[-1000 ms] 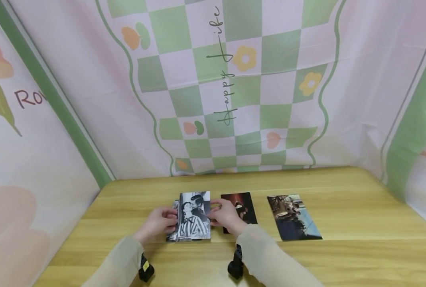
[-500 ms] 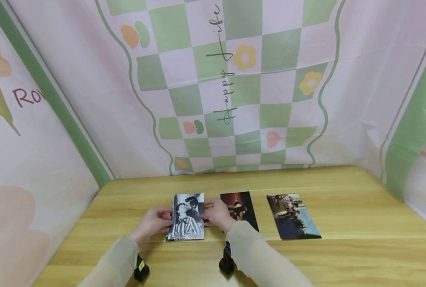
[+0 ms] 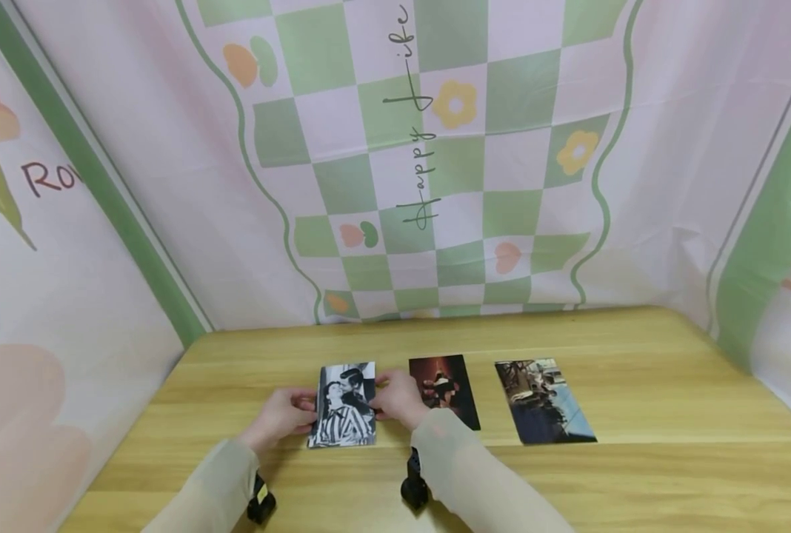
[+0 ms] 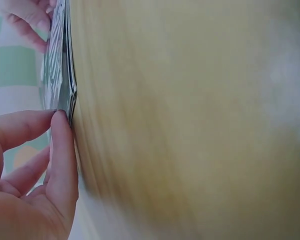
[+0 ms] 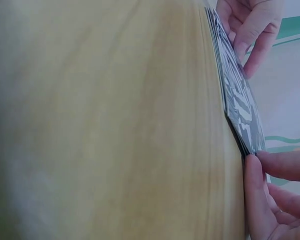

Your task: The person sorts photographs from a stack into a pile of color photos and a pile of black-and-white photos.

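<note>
A black-and-white photo card (image 3: 344, 409) of a couple, one in a striped shirt, lies on top of a thin stack left of centre in the head view. My left hand (image 3: 279, 416) pinches its left edge between thumb and index finger, as the left wrist view shows with the card edges (image 4: 70, 80) fanned slightly apart. At the opposite edge, the thumb and index finger of my right hand (image 3: 398, 398) pinch the card (image 5: 242, 110). The lower cards are mostly hidden beneath the top one.
Just right of my right hand lies a dark red photo card (image 3: 445, 392), partly overlapped by that hand. Farther right is a colour photo card (image 3: 545, 403) with blue in it. The wooden table (image 3: 675, 385) ends at a green-and-white checked cloth (image 3: 435, 185).
Both hands have moved a little left with the black-and-white photo card. It now covers the cards beneath, whose left edges stuck out before. The other two photo cards have stayed in place.
</note>
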A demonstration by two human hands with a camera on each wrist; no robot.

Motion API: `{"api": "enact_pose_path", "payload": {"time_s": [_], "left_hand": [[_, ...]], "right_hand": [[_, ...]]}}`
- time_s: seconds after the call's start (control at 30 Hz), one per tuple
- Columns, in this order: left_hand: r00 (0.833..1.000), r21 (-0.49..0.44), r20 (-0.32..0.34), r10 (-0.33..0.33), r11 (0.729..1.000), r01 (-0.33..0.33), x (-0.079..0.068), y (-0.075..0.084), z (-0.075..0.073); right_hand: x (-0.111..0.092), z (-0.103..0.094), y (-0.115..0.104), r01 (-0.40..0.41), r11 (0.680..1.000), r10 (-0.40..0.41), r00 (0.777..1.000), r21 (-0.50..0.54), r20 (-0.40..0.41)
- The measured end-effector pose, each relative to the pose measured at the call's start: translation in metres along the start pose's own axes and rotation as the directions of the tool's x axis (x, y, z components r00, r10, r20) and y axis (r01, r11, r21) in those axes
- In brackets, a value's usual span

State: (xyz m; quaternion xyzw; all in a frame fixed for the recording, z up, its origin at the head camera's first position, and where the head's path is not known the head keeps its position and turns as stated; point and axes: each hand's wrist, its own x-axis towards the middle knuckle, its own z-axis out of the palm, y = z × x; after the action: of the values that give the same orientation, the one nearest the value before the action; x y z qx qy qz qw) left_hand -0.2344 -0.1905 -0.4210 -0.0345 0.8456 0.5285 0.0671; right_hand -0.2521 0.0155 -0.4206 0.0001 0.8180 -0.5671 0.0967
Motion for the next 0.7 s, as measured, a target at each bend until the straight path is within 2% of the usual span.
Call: {"api": "enact_pose_path", "payload": {"time_s": [0.43, 0.7], "left_hand": [[0.999, 0.045, -0.023, -0.033, 0.998, 0.034, 0.0004, -0.0004, 0.0011], [0.999, 0.035, -0.024, -0.038, 0.999, 0.039, 0.0005, 0.0019, 0.0025]], "right_hand": [[-0.0014, 0.0012, -0.0014, 0.026, 0.999, -0.026, 1.0, -0.029, 0.009], [0.0005, -0.0007, -0.0006, 0.036, 0.998, -0.035, 0.999, -0.053, 0.006]]}}
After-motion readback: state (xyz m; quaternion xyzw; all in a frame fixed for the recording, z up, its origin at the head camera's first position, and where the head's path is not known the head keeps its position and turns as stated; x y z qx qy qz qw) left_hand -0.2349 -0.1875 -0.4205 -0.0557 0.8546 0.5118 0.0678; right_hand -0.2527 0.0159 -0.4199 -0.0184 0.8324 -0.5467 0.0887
